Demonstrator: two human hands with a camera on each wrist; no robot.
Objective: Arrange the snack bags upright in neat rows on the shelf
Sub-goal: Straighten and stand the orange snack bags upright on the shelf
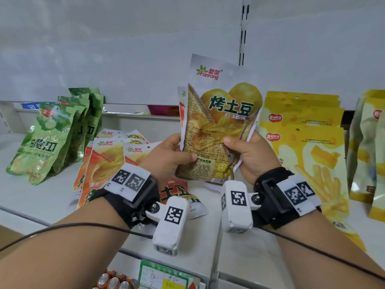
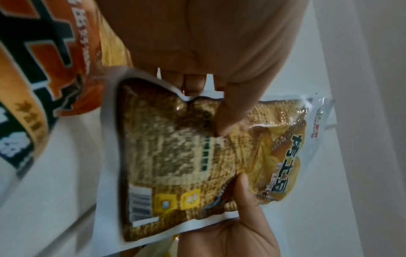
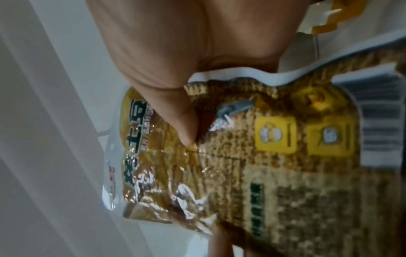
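Held bag (image 1: 220,126) above toppled bags (image 1: 104,161)

A: Head view bright, even, soft light; faint shadows under the bags on the shelf (image 1: 31,197). Edges bow.

B: Wrist views dimmer, warm. Potato chip bag (image 2: 175,156) print smeared by blur; glare on its foil (image 3: 186,193). Orange bag (image 2: 33,69) close, out of focus.

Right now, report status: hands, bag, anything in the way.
Left hand and right hand both grip the golden-brown roasted-potato chip bag, upright above the shelf. Orange chip bags lying flat beneath, left.
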